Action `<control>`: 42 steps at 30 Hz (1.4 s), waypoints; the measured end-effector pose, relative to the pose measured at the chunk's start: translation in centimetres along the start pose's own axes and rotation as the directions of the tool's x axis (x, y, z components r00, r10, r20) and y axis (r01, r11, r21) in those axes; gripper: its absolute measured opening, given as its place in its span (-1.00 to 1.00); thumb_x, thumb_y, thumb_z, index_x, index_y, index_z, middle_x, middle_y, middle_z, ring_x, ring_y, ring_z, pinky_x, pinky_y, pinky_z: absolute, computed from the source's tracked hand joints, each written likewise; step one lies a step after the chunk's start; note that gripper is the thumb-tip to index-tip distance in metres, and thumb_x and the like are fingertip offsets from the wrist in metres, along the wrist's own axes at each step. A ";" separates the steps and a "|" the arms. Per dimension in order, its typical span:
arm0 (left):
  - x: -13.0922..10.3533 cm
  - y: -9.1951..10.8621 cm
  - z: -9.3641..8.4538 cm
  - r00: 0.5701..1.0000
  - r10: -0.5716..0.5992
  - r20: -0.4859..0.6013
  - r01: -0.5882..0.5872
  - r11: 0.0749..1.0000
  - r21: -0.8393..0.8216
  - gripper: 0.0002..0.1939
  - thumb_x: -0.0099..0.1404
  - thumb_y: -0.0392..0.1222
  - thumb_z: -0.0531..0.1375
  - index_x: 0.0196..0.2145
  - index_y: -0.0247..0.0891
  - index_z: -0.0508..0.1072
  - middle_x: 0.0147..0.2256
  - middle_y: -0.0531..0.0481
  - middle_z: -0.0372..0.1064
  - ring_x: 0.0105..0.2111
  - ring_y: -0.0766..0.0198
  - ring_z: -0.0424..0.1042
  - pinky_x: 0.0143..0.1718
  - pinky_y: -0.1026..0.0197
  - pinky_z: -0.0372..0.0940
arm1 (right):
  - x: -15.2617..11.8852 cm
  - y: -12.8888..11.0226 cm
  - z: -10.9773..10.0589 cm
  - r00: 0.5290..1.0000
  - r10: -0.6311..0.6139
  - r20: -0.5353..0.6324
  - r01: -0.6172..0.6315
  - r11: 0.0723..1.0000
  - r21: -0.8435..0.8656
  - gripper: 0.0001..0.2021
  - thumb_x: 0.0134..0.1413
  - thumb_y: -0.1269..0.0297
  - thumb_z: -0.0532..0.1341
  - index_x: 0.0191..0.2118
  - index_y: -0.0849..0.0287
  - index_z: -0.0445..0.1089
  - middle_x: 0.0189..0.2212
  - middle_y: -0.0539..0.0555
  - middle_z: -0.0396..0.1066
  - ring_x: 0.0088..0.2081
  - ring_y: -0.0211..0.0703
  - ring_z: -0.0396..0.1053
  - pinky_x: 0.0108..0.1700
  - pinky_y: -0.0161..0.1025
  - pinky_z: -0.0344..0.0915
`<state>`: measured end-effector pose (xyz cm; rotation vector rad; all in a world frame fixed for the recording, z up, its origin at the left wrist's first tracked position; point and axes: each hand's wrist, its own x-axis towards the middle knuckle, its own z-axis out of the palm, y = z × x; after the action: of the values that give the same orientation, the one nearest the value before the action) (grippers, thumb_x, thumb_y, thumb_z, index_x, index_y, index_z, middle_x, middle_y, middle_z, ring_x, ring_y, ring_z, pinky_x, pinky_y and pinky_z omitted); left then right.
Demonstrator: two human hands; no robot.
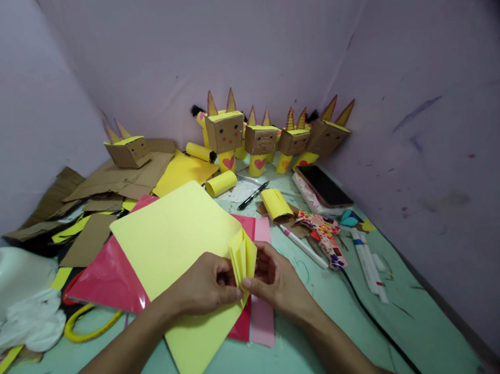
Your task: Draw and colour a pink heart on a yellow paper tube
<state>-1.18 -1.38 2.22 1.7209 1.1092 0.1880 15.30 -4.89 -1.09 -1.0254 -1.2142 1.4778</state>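
Observation:
Between my two hands is a small folded yellow paper point(244, 256) with several pointed layers standing up. My left hand point(209, 284) pinches its left side near the lower end, thumb pressed on it. From the right, my right hand point(275, 278) grips the same paper, its thumb in front and its fingers partly hidden behind. Under both hands lies a large pale yellow sheet point(176, 231), on top of a pink-red plastic-wrapped pack point(107, 280) and a light pink sheet point(263, 321).
Cardboard-headed figures point(225, 133) stand along the back wall. Cardboard pieces point(122, 175) and a white container point(14, 280) are at left. On the right lie a phone point(324, 185), a patterned glue gun point(324, 233) with a black cord, markers point(367, 264) and a yellow roll point(275, 204).

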 end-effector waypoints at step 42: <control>0.1 -1.0 2.1 0.932 0.291 -0.215 -0.234 0.938 0.256 -0.86 0.01 -0.34 0.07 -0.66 -0.29 0.24 -0.68 0.16 0.14 -0.64 0.46 0.11 -0.60 0.37 -0.03 | -0.6 0.1 -0.3 0.795 -0.543 -0.271 0.219 0.673 -0.707 -0.78 -0.09 0.29 0.26 -0.24 0.16 0.34 -0.02 0.21 0.27 -0.02 0.03 0.26 -0.04 -0.04 0.22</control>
<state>-0.47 -2.65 0.44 2.0963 1.1080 0.4741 15.71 -5.38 -1.20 -1.3563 -1.4953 0.3909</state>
